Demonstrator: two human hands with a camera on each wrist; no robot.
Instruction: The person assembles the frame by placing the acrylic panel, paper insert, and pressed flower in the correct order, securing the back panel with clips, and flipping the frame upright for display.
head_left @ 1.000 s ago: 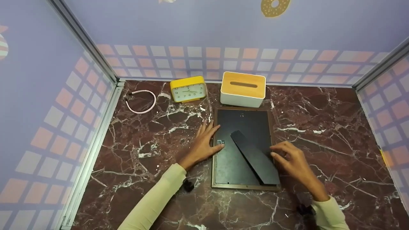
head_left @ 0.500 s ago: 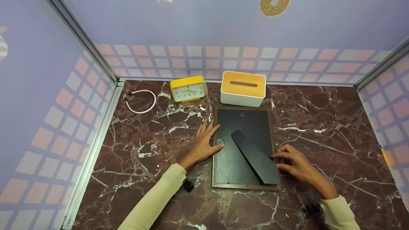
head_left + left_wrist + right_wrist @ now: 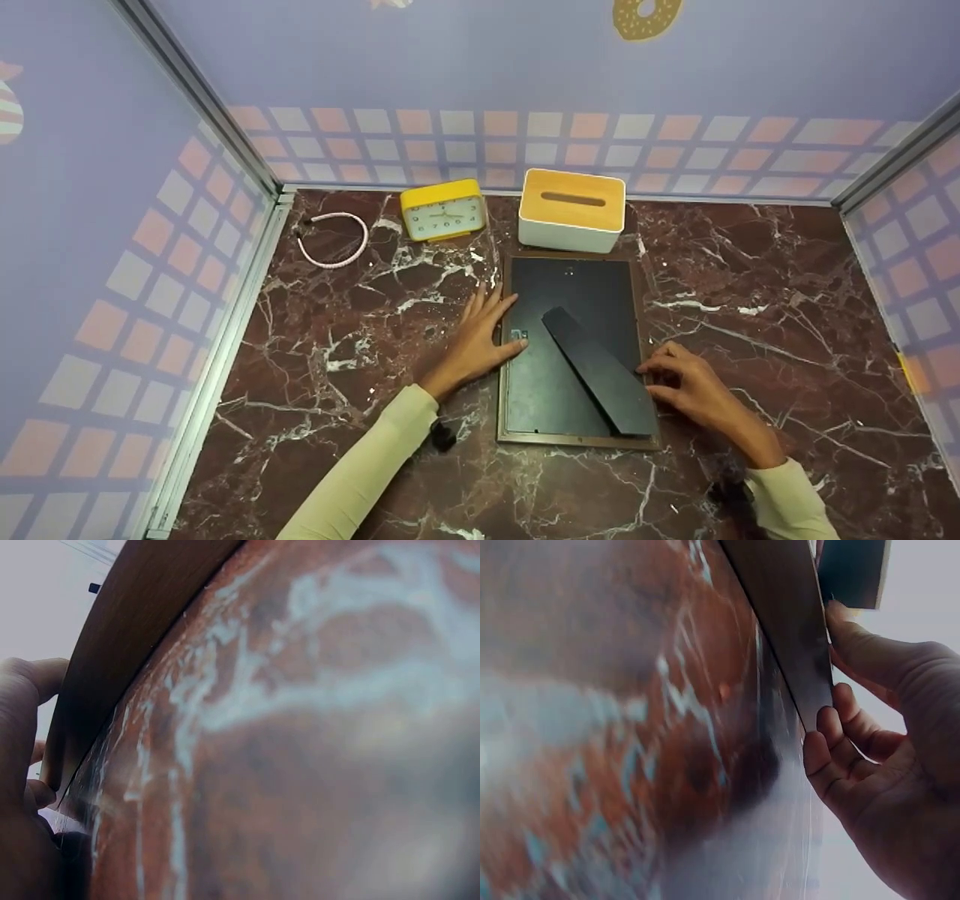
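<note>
A picture frame (image 3: 540,397) lies face down, its black back up and its brown wooden edge showing. The stand leg (image 3: 600,375) slants across the back towards the lower right corner. My left hand (image 3: 476,341) rests on the frame's left edge with fingers spread and the thumb over the back, beside a small metal hanger (image 3: 517,334). At the right edge my right hand (image 3: 690,382) grips the frame with bent fingers and thumb, close to the stand leg. In the right wrist view, several fingertips (image 3: 826,720) press the wooden side.
Behind the frame stands a white tissue box (image 3: 570,210) with a wooden lid. A yellow alarm clock (image 3: 444,211) is to its left, and a pale headband (image 3: 365,238) lies farther left. The marble-patterned table (image 3: 765,300) is bounded by patterned walls.
My right hand has slid a little down along the frame's right edge, and its fingertips now touch lower there. The left hand and the frame have stayed in place.
</note>
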